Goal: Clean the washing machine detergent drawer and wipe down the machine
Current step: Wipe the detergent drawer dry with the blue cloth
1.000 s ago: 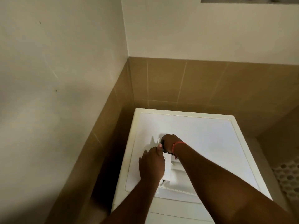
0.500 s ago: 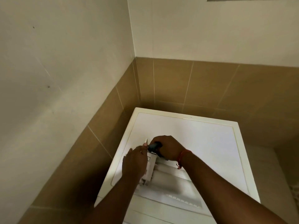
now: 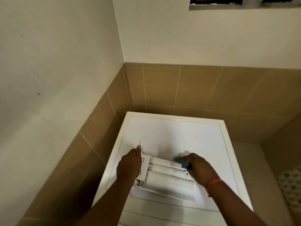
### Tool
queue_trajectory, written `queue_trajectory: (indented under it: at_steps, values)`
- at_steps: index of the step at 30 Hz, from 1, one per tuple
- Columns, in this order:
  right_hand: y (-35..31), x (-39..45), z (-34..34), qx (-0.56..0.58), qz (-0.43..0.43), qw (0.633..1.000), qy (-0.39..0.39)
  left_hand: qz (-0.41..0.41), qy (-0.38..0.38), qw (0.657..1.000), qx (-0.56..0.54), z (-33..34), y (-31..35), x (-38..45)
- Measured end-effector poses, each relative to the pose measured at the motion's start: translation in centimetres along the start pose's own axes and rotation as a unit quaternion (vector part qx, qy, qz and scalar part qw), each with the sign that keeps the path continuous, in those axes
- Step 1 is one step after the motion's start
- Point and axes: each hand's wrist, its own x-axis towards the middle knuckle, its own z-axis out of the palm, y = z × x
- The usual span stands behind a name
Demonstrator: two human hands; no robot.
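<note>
My left hand [image 3: 128, 167] grips the left end of the drawer [image 3: 166, 175] lying on the near part of the machine [image 3: 187, 134] top (white, bare), while my right hand [image 3: 199, 168] clutches a blue sponge [image 3: 181, 162] at its far right corner.

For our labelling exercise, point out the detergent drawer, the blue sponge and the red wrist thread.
detergent drawer [image 3: 164, 176]: head view, its white ribbed body.
blue sponge [image 3: 180, 161]: head view, its exposed corner.
red wrist thread [image 3: 212, 183]: head view, band across the right wrist.
</note>
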Motion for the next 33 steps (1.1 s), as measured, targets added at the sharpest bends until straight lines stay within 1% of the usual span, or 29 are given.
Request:
queue_trajectory:
  at_steps: [2,4,7,9,12,13,15,16,18,20,22,24,26,27,28,30,32,33]
  values:
    - [0.1,0.4,-1.1,-0.011,0.048,0.999,-0.014,0.015,0.006,1.0,-0.004,-0.1,-0.1,0.0]
    - [-1.1,1.3,-0.6,0.008,0.059,0.998,-0.006,0.021,0.013,1.0,0.006,-0.1,-0.2,0.2]
    - [-5.1,3.5,2.2,0.045,0.019,0.999,0.019,0.036,0.014,0.999,0.001,0.2,-0.4,0.4]
    - [-8.0,4.7,4.2,0.074,0.013,0.997,0.02,0.039,0.019,0.999,-0.021,0.5,-0.4,0.5]
    - [-9.0,5.2,5.1,0.094,0.015,0.995,0.032,0.036,0.018,0.999,-0.035,0.6,-0.6,0.8]
    - [-8.8,4.9,4.4,0.078,0.013,0.996,0.029,0.034,0.012,0.999,-0.038,0.5,-0.6,0.8]
    - [-7.0,4.1,2.6,0.013,0.053,0.999,0.002,0.028,-0.008,0.998,-0.051,0.5,-0.7,0.8]
    - [-6.1,3.8,1.7,-0.038,0.094,0.995,-0.022,0.023,-0.014,0.998,-0.06,0.5,-0.7,0.8]
    - [-4.7,3.5,0.4,-0.115,0.183,0.974,-0.072,0.02,-0.019,0.997,-0.074,0.4,-0.8,0.9]
    - [-5.0,4.0,0.5,-0.147,0.197,0.965,-0.092,0.022,-0.019,0.997,-0.074,0.5,-0.9,0.9]
    - [-7.0,5.0,1.7,-0.114,0.16,0.979,-0.061,0.025,-0.019,0.997,-0.071,0.5,-1.0,0.9]
    - [-9.7,5.6,3.7,-0.046,0.096,0.994,-0.01,0.027,-0.021,0.997,-0.072,0.5,-1.1,0.9]
    - [-11.4,5.5,4.9,0.002,0.046,0.999,0.028,0.028,-0.025,0.997,-0.07,0.6,-1.1,1.1]
    - [-11.3,5.2,5.1,0.021,0.034,0.998,0.04,0.029,-0.024,0.997,-0.069,0.6,-1.1,1.2]
    - [-10.6,4.7,5.1,0.032,0.034,0.998,0.048,0.03,-0.022,0.997,-0.067,0.6,-1.1,1.3]
    - [-8.1,3.1,4.5,0.01,0.064,0.996,0.069,0.032,-0.02,0.997,-0.067,0.4,-1.2,1.2]
    - [-4.8,1.1,3.6,-0.013,0.112,0.988,0.105,0.038,-0.02,0.996,-0.075,0.3,-1.2,1.1]
    - [-3.4,0.0,3.1,-0.006,0.142,0.983,0.113,0.039,-0.019,0.996,-0.08,0.2,-1.3,1.0]
